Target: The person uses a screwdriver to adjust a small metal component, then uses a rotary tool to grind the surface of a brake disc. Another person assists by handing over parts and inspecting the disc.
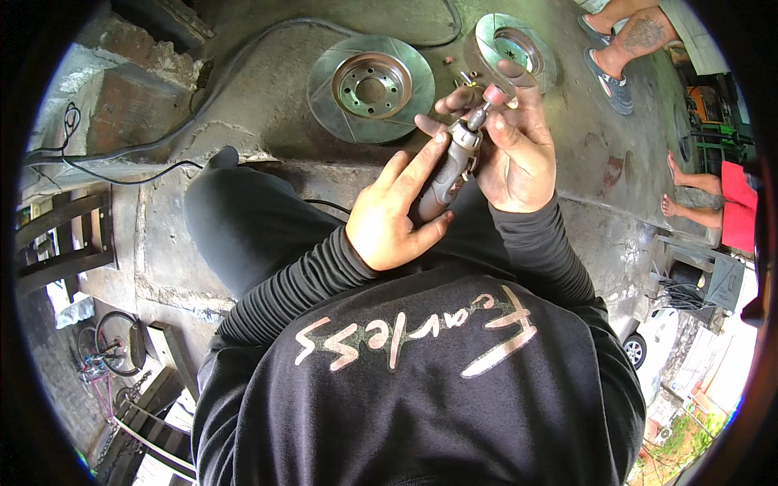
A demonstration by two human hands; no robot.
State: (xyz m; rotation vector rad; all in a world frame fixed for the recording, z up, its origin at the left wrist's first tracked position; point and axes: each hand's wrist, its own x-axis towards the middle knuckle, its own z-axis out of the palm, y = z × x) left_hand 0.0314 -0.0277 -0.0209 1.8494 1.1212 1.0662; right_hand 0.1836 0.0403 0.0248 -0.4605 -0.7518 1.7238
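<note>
My left hand [397, 211] is wrapped round the grey body of a rotary tool [444, 182], its index finger lying along the housing. A small pink grinding stone [494, 95] sits on the shank at the tool's far end. My right hand [519, 158] is palm up beside and behind that end, fingers spread and curved round the stone and collar; whether they touch it I cannot tell. Both hands have dark smudges. Beyond them on the floor lie a slotted brake disc [320, 89] and, farther right, a second brake disc [493, 32].
Small loose pieces [466, 78] lie between the discs. A thick black cable [267, 32] runs across the concrete floor at the left. Another person's sandalled foot [609, 79] is at the far right, and bare feet [674, 186] show below it. A bicycle [117, 348] stands lower left.
</note>
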